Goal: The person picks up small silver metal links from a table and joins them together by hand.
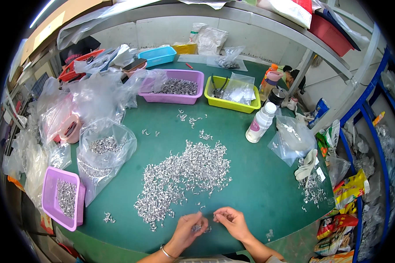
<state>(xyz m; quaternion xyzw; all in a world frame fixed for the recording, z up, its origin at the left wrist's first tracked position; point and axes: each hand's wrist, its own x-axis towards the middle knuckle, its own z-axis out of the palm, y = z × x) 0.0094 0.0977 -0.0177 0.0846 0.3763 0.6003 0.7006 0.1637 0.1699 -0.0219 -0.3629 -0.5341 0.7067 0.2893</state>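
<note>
My left hand (188, 230) is closed loosely near the table's front edge, several small silvery curved metal pieces (205, 229) showing at its fingers. Close by on the right, my right hand (231, 222) has thumb and fingertips pinched together; anything between them is too small to make out. The two hands are slightly apart. Just beyond them spreads a large loose pile of the same small metal pieces (180, 175) on the green tabletop (259, 193). A small cluster of pieces (109, 217) lies apart to the left.
Purple baskets of metal pieces stand at the left (80, 204) and back (171, 100). A lime-green tray (232, 106) holds pliers and plastic bags. A white bottle (261, 123) stands at the right, near a glove (306, 165) and more pieces. Clear bags (105, 149) crowd the left.
</note>
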